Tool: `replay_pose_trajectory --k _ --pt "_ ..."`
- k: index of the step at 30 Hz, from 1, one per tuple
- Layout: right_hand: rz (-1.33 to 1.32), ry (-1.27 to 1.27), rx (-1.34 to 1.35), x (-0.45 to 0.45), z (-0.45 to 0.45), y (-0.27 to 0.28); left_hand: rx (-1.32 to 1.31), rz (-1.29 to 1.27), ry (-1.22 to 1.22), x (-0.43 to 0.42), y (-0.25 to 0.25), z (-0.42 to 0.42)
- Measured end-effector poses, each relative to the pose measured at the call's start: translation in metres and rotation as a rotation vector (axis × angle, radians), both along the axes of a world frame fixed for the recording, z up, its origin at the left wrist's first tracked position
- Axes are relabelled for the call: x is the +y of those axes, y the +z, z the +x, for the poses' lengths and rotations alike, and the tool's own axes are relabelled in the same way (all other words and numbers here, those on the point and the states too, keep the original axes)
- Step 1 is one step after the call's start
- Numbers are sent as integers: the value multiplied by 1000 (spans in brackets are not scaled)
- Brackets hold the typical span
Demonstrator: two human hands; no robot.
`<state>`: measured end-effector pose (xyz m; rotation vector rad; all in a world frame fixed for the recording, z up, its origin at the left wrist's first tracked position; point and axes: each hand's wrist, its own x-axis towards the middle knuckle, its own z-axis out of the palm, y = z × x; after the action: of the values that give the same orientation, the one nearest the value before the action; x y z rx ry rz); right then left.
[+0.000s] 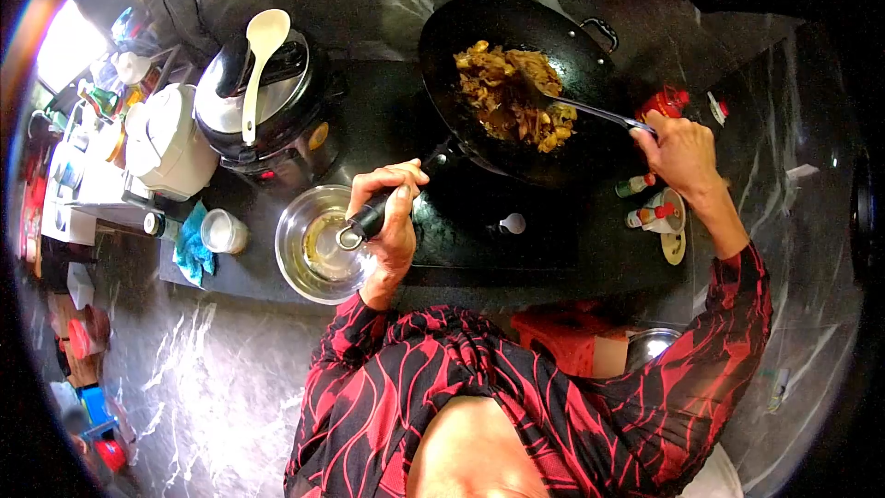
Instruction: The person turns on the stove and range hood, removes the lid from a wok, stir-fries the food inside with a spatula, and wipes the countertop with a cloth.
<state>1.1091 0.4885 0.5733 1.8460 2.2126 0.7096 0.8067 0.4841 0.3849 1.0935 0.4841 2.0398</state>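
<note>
A large black wok stands tilted on the dark counter, its inside facing me. Brown cooked food in pieces lies in it. My left hand is wrapped round the wok's black handle, whose end has a metal ring. Below that hand is a clear glass bowl with a little yellowish liquid at its bottom. My right hand grips the handle of a metal spatula. The spatula's dark head is in the food, partly hidden by it.
At the left stands an electric pressure cooker with a cream ladle across its lid. Beside it are a white appliance, a blue cloth and a clear cup. Small bottles stand near my right forearm.
</note>
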Motion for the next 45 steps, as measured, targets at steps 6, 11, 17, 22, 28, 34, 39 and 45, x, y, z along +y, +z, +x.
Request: replay_pose_trajectory --k 6,11,17,22,28,34,39,45 --pt "-41 -17 37 -19 -22 24 23 15 9 0 1 0" --pt "-161 168 -55 -20 -73 6 19 24 10 1 0 -1" --pt "-35 324 -192 41 -93 -48 13 28 9 1 0 -1" --pt "-39 152 -176 79 -60 -53 22 17 8 1 -1 -3" --pt "-59 -232 217 49 -9 -20 -4 1 3 2 -1 -2" --pt "-190 -415 806 40 63 -17 -6 1 12 3 3 0" --pt "-241 -510 1296 71 51 -37 -15 36 -16 3 0 -3" --pt "-370 -533 1399 102 23 -66 2 7 12 3 2 -1"
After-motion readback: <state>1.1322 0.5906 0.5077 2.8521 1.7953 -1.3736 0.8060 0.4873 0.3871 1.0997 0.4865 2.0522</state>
